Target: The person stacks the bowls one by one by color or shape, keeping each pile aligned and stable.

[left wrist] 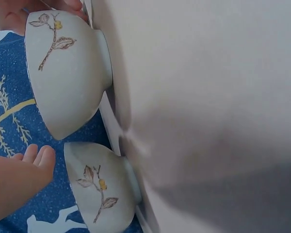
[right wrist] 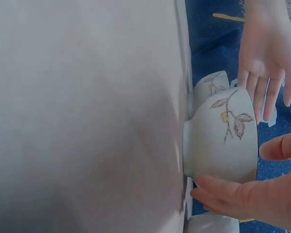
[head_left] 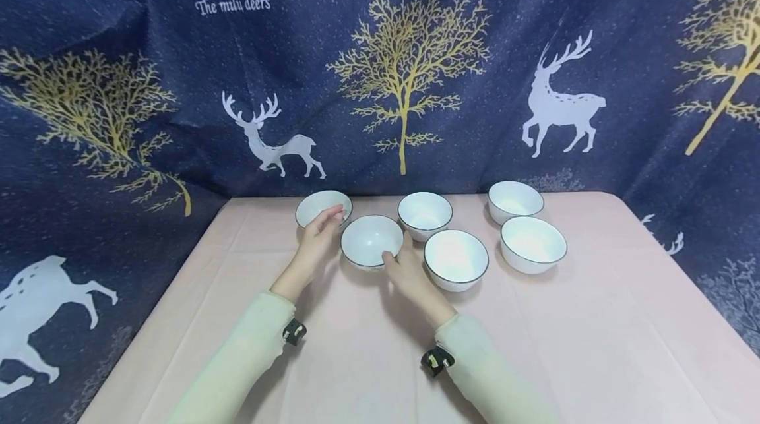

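A white bowl (head_left: 372, 241) with a dark rim stands at the centre-left of the table. My right hand (head_left: 411, 273) holds its right side, thumb at the rim and fingers along the outer wall. That bowl's outside (right wrist: 222, 141) carries a brown leafy sprig with a yellow fruit, seen in the right wrist view. My left hand (head_left: 320, 233) hovers between this bowl and a similar bowl (head_left: 315, 208) behind it to the left. In the left wrist view the left hand's fingers (left wrist: 44, 158) are loosely extended, apart from both bowls, with nothing held.
Right of the held bowl stand two bowls, one at the back (head_left: 424, 212) and one nearer (head_left: 456, 257). Farther right are two more, a rear bowl (head_left: 515, 200) and a front bowl (head_left: 532, 244). A pink cloth (head_left: 368, 358) covers the table; a blue deer-print curtain (head_left: 356, 147) hangs behind.
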The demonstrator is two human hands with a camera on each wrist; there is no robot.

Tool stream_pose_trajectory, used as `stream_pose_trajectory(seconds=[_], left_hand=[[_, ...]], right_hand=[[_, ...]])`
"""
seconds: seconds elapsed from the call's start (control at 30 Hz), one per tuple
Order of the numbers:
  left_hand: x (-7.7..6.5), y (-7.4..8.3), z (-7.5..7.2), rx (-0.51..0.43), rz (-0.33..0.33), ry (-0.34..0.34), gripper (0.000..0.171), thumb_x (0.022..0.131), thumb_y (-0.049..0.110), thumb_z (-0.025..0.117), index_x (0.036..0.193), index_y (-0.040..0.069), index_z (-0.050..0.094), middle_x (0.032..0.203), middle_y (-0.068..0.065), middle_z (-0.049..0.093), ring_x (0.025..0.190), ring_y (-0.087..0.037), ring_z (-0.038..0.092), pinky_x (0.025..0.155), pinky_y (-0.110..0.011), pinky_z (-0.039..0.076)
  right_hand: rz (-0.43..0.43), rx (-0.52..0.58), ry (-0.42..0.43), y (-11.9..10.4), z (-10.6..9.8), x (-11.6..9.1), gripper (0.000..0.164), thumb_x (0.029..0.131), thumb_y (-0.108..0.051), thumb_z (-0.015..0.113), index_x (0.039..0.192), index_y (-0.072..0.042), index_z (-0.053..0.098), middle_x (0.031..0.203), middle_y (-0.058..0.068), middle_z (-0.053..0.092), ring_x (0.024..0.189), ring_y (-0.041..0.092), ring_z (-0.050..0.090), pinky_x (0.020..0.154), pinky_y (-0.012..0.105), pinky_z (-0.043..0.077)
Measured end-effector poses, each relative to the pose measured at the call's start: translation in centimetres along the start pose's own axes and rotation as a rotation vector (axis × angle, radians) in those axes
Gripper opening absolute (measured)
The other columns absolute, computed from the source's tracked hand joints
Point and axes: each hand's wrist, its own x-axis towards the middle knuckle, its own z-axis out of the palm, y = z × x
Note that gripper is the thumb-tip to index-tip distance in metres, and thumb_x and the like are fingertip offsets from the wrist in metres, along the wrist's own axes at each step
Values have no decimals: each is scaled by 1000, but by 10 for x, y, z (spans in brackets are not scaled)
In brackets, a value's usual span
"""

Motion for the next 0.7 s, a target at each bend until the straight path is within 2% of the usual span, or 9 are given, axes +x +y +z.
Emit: stream_pose_trajectory(seconds=[0.1,0.2,0.33,0.43,0.7], left_hand=[[1,-1,1,-41,-5,-8,45,104,25,44,142,2,42,143,-19,46,132,-35,44,112,-41,36],[2,-1,2,-64,-5,-14,45,104,23,43,142,-1,41,144,-21,44,133,-36,42,112,-41,36],[3,-3,2,-80,-5,-16,45,104,21,43,142,-3,40,144,-23,44,133,-37,41,112,-42,35],[3,-5,2,-88,-7,-18,45,104,21,43,142,-3,40,144,-23,44,134,-37,40,112,-43,35],[3,-9,1,-101,-18,-26,46,104,22,43,142,-3,39,144,-22,44,135,-34,40,112,-40,36]], right_hand=[[17,-2,-16,2,-1,2,73,100,-23,40,147,14,-2,150,39,11,137,48,21,105,46,34],[59,4,-40,4,-1,4,72,100,-25,36,148,11,-4,153,36,8,140,45,17,109,48,29],[101,72,-60,6,-1,7,69,100,-23,34,150,6,-3,156,30,6,142,42,15,112,49,26],[96,153,-61,7,-1,8,65,100,-18,32,151,4,0,156,28,7,143,41,16,112,47,28],[104,254,-78,7,-2,7,62,99,-14,31,150,5,2,156,28,9,143,41,17,111,48,32]])
